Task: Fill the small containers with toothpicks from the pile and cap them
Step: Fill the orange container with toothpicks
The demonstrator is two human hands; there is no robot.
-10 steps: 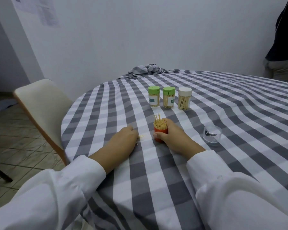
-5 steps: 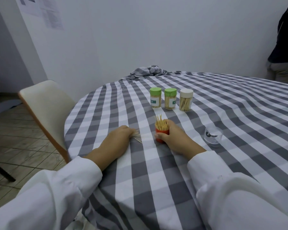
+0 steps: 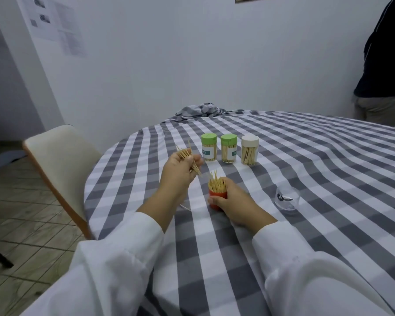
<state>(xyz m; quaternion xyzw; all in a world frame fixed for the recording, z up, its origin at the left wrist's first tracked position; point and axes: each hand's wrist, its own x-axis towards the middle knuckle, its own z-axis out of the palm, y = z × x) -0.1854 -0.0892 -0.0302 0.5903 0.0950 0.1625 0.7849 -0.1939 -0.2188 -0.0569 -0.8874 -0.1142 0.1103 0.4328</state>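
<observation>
Raised since the earlier frame: left hand [image 3: 180,168], formerly low on the cloth by loose picks, now lifted clear of the table with a small bundle of toothpicks [image 3: 188,159] pinched between thumb and curled fingers. Bundle: long axis slanted, upper tips toward the far left, lower tips down and right toward the red container [image 3: 217,197], near its mouth but apart from it. Red container: upright on the checked tablecloth [image 3: 317,169], uncapped, packed with toothpicks standing tips up; right hand [image 3: 234,202] wrapped round its right side, thumb across the front. One stray toothpick [image 3: 185,207] on the cloth under the left wrist. Behind, in a row, well apart from the hands: two green-capped jars [image 3: 208,149] [image 3: 228,151] and one white-capped jar [image 3: 249,150], all upright and filled. Clear cap [image 3: 286,199] to the right of the right hand, separate. Table edge curves away at left, a cream chair [image 3: 59,160] just beside it; bare cloth lies between hands and jars.
</observation>
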